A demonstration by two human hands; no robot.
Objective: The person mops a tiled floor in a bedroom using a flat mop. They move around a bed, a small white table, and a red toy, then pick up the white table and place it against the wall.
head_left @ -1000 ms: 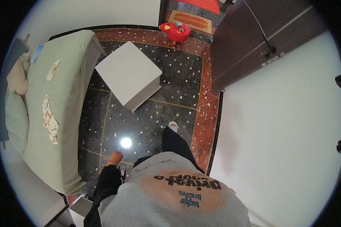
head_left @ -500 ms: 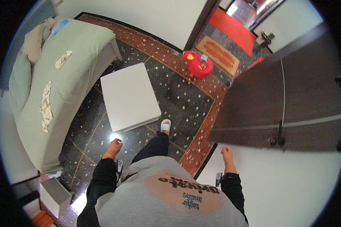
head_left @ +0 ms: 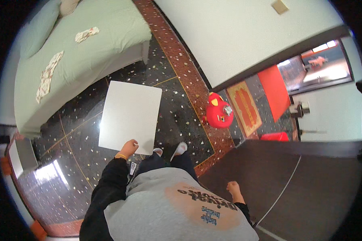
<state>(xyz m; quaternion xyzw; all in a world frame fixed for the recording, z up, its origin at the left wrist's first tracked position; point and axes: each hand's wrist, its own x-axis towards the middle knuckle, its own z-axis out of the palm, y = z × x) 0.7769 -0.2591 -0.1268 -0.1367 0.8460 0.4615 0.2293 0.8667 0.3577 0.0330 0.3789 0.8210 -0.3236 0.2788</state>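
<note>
My left hand is held out in front of me with its fingers curled in, and nothing shows in it. In the picture it overlaps the near edge of a white low table; whether it touches the top I cannot tell. On the right, my right hand hangs beside my body, its fingers loosely curled and nothing seen in them. Behind that hand is a dark brown door panel.
To the left stands a bed with a green cover and two patterned cloths. A red bird-shaped toy sits by the doorway, near a patterned mat and a red carpet. A small grey-white cabinet is far left.
The whole view has turned, showing more of the doorway. I have come closer to the table, and both feet now show. My left hand now overlaps the table's edge in the picture.
</note>
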